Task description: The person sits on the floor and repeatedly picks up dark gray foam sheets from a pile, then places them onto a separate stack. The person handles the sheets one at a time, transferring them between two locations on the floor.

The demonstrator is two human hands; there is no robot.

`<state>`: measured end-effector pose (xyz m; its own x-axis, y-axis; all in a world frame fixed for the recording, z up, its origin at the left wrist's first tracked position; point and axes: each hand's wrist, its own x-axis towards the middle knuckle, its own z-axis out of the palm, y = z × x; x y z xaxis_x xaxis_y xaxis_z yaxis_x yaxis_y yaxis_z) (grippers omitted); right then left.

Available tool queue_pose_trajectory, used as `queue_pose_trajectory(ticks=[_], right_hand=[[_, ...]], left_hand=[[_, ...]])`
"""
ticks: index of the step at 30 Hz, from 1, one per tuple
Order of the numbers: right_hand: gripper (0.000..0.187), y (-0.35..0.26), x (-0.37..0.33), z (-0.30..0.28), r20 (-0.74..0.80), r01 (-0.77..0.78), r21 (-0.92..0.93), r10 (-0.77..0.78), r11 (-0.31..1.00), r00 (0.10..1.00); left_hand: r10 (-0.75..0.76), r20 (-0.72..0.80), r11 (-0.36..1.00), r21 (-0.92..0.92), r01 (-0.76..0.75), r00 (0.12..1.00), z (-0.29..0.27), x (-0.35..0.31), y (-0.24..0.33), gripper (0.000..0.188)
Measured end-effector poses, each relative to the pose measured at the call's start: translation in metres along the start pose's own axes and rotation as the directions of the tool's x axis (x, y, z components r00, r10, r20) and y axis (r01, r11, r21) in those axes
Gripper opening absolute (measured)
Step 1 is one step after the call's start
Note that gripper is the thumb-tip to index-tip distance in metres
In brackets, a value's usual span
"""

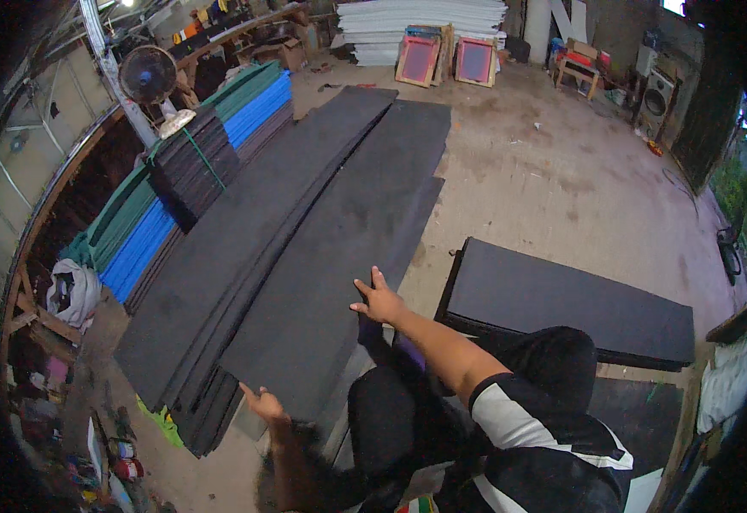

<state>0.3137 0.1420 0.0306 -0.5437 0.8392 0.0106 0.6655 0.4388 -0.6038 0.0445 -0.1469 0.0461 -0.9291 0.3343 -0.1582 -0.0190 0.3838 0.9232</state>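
Observation:
A long dark grey foam-like sheet [331,231] lies lengthwise in front of me, on top of other sheets. My right hand [379,303] rests near its right edge, fingers spread and holding nothing. At the sheet's near left corner is my left hand [265,404], its fingers stretched out and apart along the edge; its underside is hidden. Just left of this sheet runs a taller stack of similar dark sheets [245,231], close alongside it. My bent legs, in black trousers, are right beside the sheet's near end.
Shorter dark sheets [570,299] are piled at the right. Green and blue stacked sheets [138,256] line the left, near a fan [148,75]. White stacked sheets [416,26] and two framed panels [476,61] stand at the back. A speaker [657,94] is far right.

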Motion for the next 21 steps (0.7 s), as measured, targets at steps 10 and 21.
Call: queue_pose_trajectory(ticks=[10, 21], right_hand=[[0.081, 0.030, -0.036, -0.029, 0.020, -0.026, -0.033, 0.027, 0.999, 0.999], [0.084, 0.117, -0.163, -0.169, -0.083, -0.096, -0.160, 0.084, 0.982, 0.993]], left_hand=[[0.385, -0.020, 0.750, 0.589, -0.301, 0.923, 0.037, -0.024, 0.036, 0.080], [0.620, 0.767, 0.505, -0.228, -0.833, 0.166, 0.276, -0.257, 0.093, 0.071]])
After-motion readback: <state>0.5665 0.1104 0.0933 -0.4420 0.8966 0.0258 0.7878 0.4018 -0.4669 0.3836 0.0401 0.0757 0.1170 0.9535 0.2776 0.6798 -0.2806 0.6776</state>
